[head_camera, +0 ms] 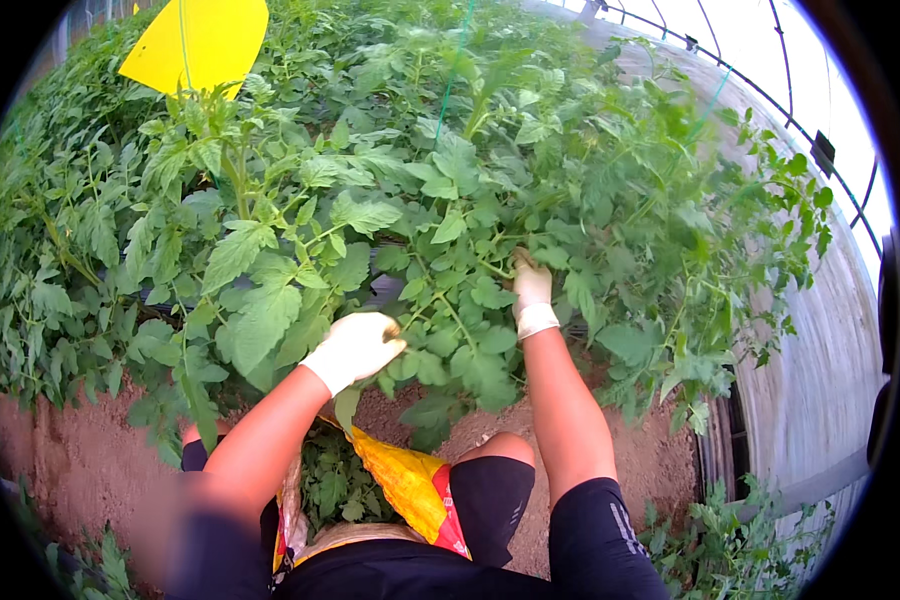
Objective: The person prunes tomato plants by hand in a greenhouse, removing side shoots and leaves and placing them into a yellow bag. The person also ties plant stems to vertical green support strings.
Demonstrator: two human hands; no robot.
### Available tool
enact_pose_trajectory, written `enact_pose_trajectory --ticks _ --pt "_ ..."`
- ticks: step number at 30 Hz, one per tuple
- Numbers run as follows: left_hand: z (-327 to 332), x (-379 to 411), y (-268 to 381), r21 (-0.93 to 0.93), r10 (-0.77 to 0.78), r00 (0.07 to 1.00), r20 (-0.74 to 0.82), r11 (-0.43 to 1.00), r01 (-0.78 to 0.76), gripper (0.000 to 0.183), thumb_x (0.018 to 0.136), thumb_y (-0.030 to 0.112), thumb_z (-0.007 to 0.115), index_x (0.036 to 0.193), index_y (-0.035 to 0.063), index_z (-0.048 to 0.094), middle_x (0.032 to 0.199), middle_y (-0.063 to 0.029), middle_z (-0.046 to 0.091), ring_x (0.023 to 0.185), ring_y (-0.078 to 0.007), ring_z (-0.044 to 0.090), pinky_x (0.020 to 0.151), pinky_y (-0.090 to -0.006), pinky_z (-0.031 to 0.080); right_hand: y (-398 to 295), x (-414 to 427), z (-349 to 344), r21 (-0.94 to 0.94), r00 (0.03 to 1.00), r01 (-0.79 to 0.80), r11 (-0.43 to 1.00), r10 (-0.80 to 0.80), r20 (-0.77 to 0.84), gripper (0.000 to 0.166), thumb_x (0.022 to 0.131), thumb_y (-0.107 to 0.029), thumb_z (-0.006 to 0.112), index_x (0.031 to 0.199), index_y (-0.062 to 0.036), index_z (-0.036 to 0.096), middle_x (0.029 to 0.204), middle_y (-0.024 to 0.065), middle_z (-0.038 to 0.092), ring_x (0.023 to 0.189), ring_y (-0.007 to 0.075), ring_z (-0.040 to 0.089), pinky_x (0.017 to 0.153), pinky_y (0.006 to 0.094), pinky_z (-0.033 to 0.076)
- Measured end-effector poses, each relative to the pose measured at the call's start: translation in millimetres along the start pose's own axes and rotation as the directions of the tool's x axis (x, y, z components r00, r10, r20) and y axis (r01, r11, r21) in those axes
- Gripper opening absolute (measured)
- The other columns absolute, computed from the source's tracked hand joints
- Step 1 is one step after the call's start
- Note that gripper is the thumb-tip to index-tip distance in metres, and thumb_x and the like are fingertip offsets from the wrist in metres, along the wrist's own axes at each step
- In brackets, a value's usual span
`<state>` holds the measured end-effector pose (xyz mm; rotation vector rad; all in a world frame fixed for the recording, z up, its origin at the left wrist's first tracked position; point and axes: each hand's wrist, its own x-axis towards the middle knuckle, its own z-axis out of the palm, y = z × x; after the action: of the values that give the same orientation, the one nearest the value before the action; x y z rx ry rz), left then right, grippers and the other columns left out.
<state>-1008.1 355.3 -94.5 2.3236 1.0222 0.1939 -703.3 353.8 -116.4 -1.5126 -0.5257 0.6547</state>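
Observation:
Tomato plants with dense green leaves fill the space before me. My left hand, in a white glove, has curled fingers at the edge of a leafy shoot; whether they pinch it I cannot tell. Reaching deeper into the foliage is my right hand, also gloved, its fingertips partly hidden by leaves beside a stem. Between my legs an open yellow and red woven sack holds cut or loose green leaves.
A yellow card hangs at the upper left. Thin green strings run up among the plants. Bare soil lies under the row. A plastic greenhouse wall curves along the right, with more plants at the lower right.

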Motion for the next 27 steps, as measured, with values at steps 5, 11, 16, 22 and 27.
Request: enact_pose_trajectory --ticks 5,11,16,22,27 --pt "26 -6 1 -0.206 0.195 0.980 -0.050 0.958 -0.201 0.035 0.085 0.033 0.062 0.098 0.0019 0.069 0.094 -0.0178 0.070 0.090 -0.0327 0.067 0.079 -0.0402 0.052 6 42 -64 -0.647 0.857 0.432 0.629 -0.510 0.077 0.051 0.097 -0.040 0.050 0.133 -0.0030 0.051 0.127 0.0150 0.060 0.110 0.0283 0.058 0.094 0.0340 0.043" --pt "16 -15 37 -0.287 0.183 0.983 -0.030 0.940 -0.184 0.038 0.087 0.038 0.061 0.095 0.0018 0.069 0.091 -0.0189 0.069 0.086 -0.0323 0.068 0.076 -0.0394 0.052 2 22 -13 -0.405 0.959 0.267 0.875 -0.200 0.202 0.036 0.098 -0.018 0.045 0.132 -0.0062 0.050 0.127 0.0126 0.058 0.100 0.0259 0.062 0.081 0.0376 0.050" --pt "35 -6 96 -0.643 0.279 0.937 -0.211 0.682 -0.348 0.039 0.088 0.039 0.061 0.094 0.0016 0.068 0.086 -0.0201 0.068 0.081 -0.0343 0.066 0.073 -0.0406 0.051 -26 28 -45 -0.499 0.960 0.255 0.828 -0.155 0.233 0.035 0.098 -0.018 0.045 0.130 -0.0058 0.051 0.125 0.0126 0.059 0.098 0.0266 0.063 0.081 0.0379 0.050" --pt "23 4 125 -0.685 0.304 0.917 -0.259 0.611 -0.397 0.037 0.087 0.040 0.061 0.086 0.0027 0.064 0.080 -0.0177 0.065 0.075 -0.0370 0.063 0.066 -0.0418 0.049 -35 38 -40 -0.559 0.959 0.260 0.788 -0.144 0.244 0.034 0.098 -0.019 0.046 0.128 -0.0053 0.053 0.122 0.0126 0.061 0.097 0.0273 0.063 0.081 0.0383 0.050" --pt "23 10 118 -0.707 0.303 0.935 -0.182 0.621 -0.338 0.038 0.087 0.040 0.061 0.089 0.0029 0.065 0.080 -0.0181 0.065 0.075 -0.0357 0.063 0.066 -0.0418 0.049 -31 47 -18 -0.584 0.950 0.288 0.759 -0.147 0.277 0.033 0.097 -0.019 0.046 0.126 -0.0049 0.054 0.120 0.0126 0.062 0.096 0.0280 0.063 0.081 0.0385 0.050"
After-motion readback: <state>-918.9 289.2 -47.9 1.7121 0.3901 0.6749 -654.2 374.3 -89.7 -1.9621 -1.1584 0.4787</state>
